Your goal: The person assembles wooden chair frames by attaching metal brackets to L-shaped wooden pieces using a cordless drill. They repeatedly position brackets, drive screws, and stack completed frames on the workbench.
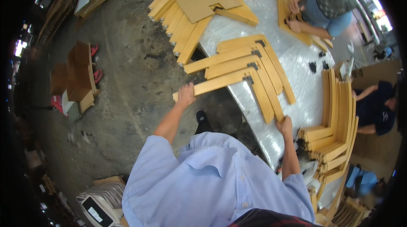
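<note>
Several L-shaped wooden frame pieces (232, 60) with dark metal corner brackets (252, 65) lie overlapped at the table's left edge. My left hand (186, 95) is closed round the free end of the nearest piece (216, 83), which juts past the table edge. At the lower end of a leg (271, 99) in the same group, my right hand (285, 125) is closed on the wood. The overlap hides whether both hands grip one piece.
A plastic-covered table (303, 72) carries stacked wooden frames (186, 29) at far left, a cardboard sheet (203, 3) on them, and more frames (337, 116) at right. Across it, a person (324, 4) handles another frame. Cardboard boxes (78, 72) stand on the left floor.
</note>
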`<state>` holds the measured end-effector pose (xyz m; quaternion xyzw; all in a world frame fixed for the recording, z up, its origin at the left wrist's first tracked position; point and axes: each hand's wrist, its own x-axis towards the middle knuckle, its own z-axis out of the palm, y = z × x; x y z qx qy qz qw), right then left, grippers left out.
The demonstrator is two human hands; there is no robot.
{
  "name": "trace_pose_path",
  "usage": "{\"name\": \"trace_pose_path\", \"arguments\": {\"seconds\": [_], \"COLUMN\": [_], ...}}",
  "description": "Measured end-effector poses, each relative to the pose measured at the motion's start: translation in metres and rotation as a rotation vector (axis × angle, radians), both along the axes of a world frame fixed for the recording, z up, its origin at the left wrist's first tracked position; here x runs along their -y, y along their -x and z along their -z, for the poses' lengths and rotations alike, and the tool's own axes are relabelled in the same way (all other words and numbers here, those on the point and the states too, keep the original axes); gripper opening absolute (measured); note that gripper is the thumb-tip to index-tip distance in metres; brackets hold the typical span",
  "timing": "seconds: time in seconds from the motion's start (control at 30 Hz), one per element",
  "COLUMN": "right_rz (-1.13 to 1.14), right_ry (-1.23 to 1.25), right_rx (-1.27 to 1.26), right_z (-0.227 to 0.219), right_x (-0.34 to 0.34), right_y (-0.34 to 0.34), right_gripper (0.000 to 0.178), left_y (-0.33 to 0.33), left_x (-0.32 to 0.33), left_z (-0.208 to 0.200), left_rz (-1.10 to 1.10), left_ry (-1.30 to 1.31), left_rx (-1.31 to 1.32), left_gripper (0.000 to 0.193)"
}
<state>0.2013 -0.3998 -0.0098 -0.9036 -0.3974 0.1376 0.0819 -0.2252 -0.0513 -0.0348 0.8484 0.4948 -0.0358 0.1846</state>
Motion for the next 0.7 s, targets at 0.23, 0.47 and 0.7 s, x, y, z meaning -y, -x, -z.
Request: {"name": "trace_pose_path", "arguments": {"seconds": [0.23,0.47,0.7], "right_rz": [0.296,0.587,0.629], "right_ry": [0.213,-0.017,-0.375], "right_rx": [-0.092,-0.436,-0.802], "right_z": [-0.133,-0.186,-0.228], "right_x": [-0.017,0.004,-0.062], "right_y": [0.117,0.187,0.157], "right_gripper": [0.060,0.043,0.024], "left_y": [0.043,0.094,0.114], "left_x": [0.021,0.007,-0.043], "left_z": [-0.072,-0.123,-0.160], "left_rz": [0.044,0.088,0.001], "left_ry": [0.276,0.427,0.461], "left_rx": [0.068,-0.037,-0.007], "left_gripper": [0.030,0.032,0.036]}}
